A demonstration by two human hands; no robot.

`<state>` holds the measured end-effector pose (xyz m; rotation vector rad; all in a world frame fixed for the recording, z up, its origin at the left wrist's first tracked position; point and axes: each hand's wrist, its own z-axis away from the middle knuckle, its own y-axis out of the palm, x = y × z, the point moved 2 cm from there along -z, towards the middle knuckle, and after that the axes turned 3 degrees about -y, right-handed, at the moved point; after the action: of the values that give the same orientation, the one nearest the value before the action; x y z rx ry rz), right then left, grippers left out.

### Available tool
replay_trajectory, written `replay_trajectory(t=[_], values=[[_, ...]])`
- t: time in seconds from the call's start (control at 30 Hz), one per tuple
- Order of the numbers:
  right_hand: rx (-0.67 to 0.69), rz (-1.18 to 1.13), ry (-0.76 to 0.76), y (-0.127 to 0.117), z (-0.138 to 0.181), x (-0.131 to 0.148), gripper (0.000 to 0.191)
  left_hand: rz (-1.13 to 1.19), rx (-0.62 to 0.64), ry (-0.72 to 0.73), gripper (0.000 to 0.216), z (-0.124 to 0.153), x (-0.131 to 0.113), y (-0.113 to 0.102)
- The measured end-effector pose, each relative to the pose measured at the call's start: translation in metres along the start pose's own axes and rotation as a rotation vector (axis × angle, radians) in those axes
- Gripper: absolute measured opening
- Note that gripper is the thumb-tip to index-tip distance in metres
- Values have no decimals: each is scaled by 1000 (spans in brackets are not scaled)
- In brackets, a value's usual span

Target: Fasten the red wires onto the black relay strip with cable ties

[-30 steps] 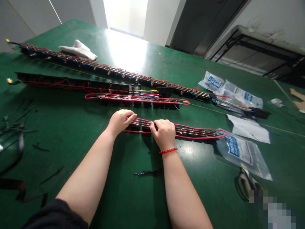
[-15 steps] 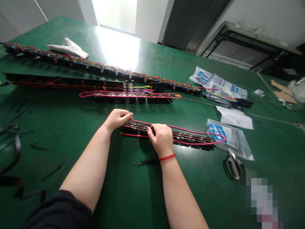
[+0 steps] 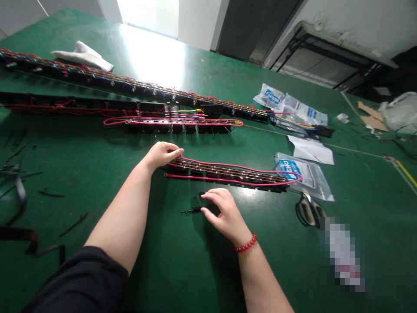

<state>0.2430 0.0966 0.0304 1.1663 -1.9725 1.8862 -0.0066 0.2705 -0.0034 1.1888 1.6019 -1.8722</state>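
Observation:
A black strip [image 3: 234,172] with wires along its top lies across the green table in front of me. A red cable [image 3: 211,178] loops round it, with a ring terminal at the left end. My left hand [image 3: 163,154] is closed on the strip's left end; its fingertips are partly hidden. Nearer to me, my right hand [image 3: 224,215] is off the strip, thumb and fingers apart, with nothing held. Its fingertips hover by a small bundle of thin black pieces, seemingly cable ties [image 3: 192,210]; whether they touch is unclear.
Longer wired strips [image 3: 130,84] lie behind, beside a white glove [image 3: 83,56]. Scissors [image 3: 309,211], a plastic bag with a blue label [image 3: 304,174] and white paper [image 3: 311,150] are at right. Black scraps [image 3: 19,174] lie at left.
My right hand has let go of the strip and moved toward me, opening beside the thin black pieces. My left hand stays at the strip's left end. The view has shifted slightly.

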Motion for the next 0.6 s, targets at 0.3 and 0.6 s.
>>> replay_trajectory(t=[0.3, 0.6], values=[[-40, 31, 11, 23, 15, 2, 5, -6, -15, 3, 52, 0, -1, 0], [-101, -2, 33, 24, 9, -1, 9, 75, -97, 41, 43, 3, -1, 0]])
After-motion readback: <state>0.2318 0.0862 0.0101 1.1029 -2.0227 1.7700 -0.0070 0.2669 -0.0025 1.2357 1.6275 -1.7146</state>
